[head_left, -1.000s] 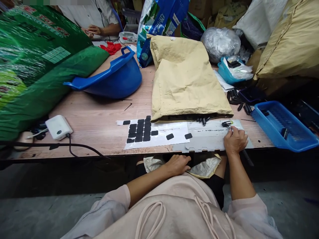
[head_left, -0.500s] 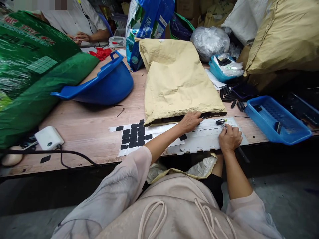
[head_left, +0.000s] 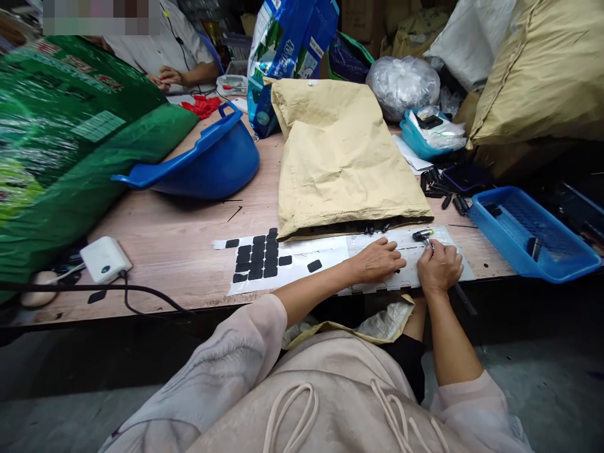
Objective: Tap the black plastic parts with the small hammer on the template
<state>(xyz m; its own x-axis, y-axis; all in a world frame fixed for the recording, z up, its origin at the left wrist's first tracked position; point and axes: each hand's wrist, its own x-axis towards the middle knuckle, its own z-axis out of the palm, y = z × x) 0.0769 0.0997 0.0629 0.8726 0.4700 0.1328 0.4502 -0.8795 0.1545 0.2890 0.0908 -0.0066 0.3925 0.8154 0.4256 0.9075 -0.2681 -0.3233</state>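
Note:
My right hand (head_left: 440,267) grips the short handle of a small hammer (head_left: 421,235), whose head has a black end and a yellowish end. The head stays just above the white sheet (head_left: 330,246) along the table's front edge. My left hand (head_left: 377,260) is over the same sheet with its fingers bent down and together. A bit of something small and black shows at its fingertips, mostly hidden. Rows of black rounded squares (head_left: 257,257) lie left of that hand. Behind it, the tan sack (head_left: 349,157) lies with its dark mouth towards me, small black pieces showing there.
A blue basin (head_left: 207,160) stands tilted at left, near a green sack (head_left: 94,113) and a white box with a cable (head_left: 104,259). At right is a blue basket (head_left: 538,233), with black pieces (head_left: 436,185) beside it. Another person's hands (head_left: 168,77) are at the far side.
My left hand has moved from the sack's mouth back towards me and to the right, nearer the hammer. My right hand still holds the hammer. The whole view has shifted slightly.

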